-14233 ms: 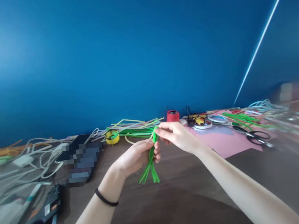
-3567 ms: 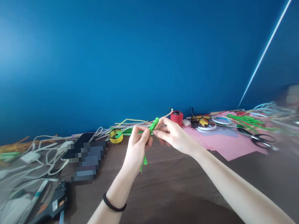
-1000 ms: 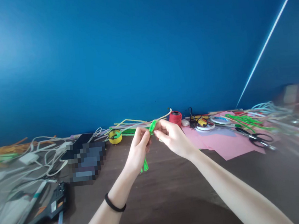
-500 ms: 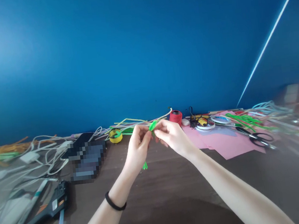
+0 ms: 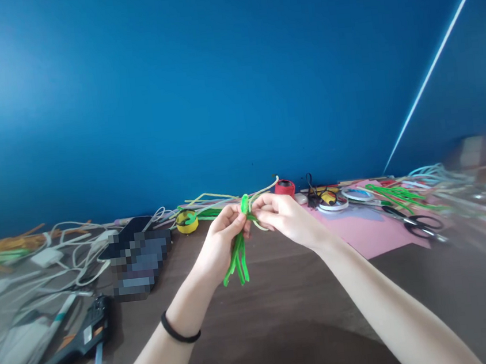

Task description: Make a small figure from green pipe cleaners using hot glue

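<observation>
My left hand (image 5: 219, 243) pinches a bundle of green pipe cleaners (image 5: 237, 258) near its top; the loose ends hang down below the fingers. My right hand (image 5: 288, 219) is closed on the top of the same bundle, where a pale yellow pipe cleaner (image 5: 263, 190) runs up and right from the fingers. Both hands are held above the brown table (image 5: 292, 316), close together. A black band (image 5: 178, 334) circles my left wrist.
Against the blue wall lie a red spool (image 5: 284, 187), a yellow tape roll (image 5: 187, 221), more pipe cleaners (image 5: 389, 194), pink paper (image 5: 361, 227) and scissors (image 5: 421, 224). Left: a phone (image 5: 135, 251), white cables (image 5: 68, 252), a black glue gun (image 5: 65, 354).
My left hand has turned so the green bundle's hanging ends show more fully below the fingers. Both hands stay joined at the bundle's top and have dropped slightly.
</observation>
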`<action>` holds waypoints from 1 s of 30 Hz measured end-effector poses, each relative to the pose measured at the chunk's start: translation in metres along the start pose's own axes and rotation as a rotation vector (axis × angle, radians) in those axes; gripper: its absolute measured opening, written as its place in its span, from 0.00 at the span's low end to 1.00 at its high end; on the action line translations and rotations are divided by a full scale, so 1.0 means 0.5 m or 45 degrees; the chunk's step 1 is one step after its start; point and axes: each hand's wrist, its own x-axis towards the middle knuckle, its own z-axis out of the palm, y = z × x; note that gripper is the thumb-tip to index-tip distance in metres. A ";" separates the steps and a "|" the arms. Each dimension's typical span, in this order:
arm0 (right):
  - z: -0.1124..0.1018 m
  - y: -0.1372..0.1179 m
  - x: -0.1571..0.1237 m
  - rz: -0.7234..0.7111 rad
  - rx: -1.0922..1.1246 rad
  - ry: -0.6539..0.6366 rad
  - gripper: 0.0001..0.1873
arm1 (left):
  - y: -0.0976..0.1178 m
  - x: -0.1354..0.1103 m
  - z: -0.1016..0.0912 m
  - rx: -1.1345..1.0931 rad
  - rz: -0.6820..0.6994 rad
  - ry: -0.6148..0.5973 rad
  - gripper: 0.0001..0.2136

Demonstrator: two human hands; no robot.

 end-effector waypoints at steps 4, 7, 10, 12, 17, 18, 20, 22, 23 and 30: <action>0.002 0.001 0.000 -0.012 0.033 0.007 0.03 | -0.002 0.002 -0.001 0.023 0.008 0.022 0.04; 0.001 0.002 0.000 -0.037 0.008 0.012 0.03 | -0.003 0.002 0.002 0.088 0.037 0.070 0.05; -0.001 0.003 -0.002 -0.082 -0.076 0.010 0.06 | -0.001 0.000 0.005 0.137 0.071 0.111 0.06; -0.002 0.004 -0.004 -0.146 -0.188 -0.004 0.08 | 0.001 -0.002 0.007 0.164 0.083 0.136 0.05; -0.005 0.015 -0.005 -0.355 -0.520 0.022 0.08 | 0.006 -0.004 0.008 0.222 0.089 0.131 0.04; -0.005 0.017 -0.004 -0.397 -0.577 0.040 0.07 | 0.006 -0.004 0.009 0.226 0.087 0.125 0.04; -0.006 0.019 -0.004 -0.475 -0.660 0.070 0.08 | 0.007 -0.004 0.009 0.228 0.081 0.120 0.04; -0.007 0.018 -0.003 -0.502 -0.687 0.082 0.08 | 0.007 -0.005 0.010 0.230 0.077 0.118 0.05; -0.008 0.017 -0.003 -0.487 -0.680 0.076 0.09 | 0.007 -0.005 0.010 0.235 0.072 0.116 0.06; -0.020 -0.002 -0.006 -0.223 -0.341 -0.103 0.11 | 0.008 -0.008 0.006 0.408 0.049 0.027 0.04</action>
